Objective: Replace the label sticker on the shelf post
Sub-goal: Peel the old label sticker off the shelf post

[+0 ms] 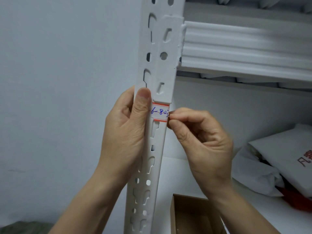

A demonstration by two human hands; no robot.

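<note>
A white slotted metal shelf post (157,68) runs up the middle of the view. On it sits a white label sticker (160,112) with red bands and blue handwriting. My left hand (125,132) wraps around the post from the left, its thumb pressed on the post's face just beside the sticker's left edge. My right hand (197,141) is at the sticker's right edge, thumb and forefinger pinched together there. Whether they hold the sticker's edge I cannot tell.
A white shelf beam (244,48) joins the post at the upper right. Below it, on the lower shelf, lie white plastic bags (273,159) with red print. An open brown cardboard box (192,215) stands at the bottom. A plain grey wall (59,81) fills the left.
</note>
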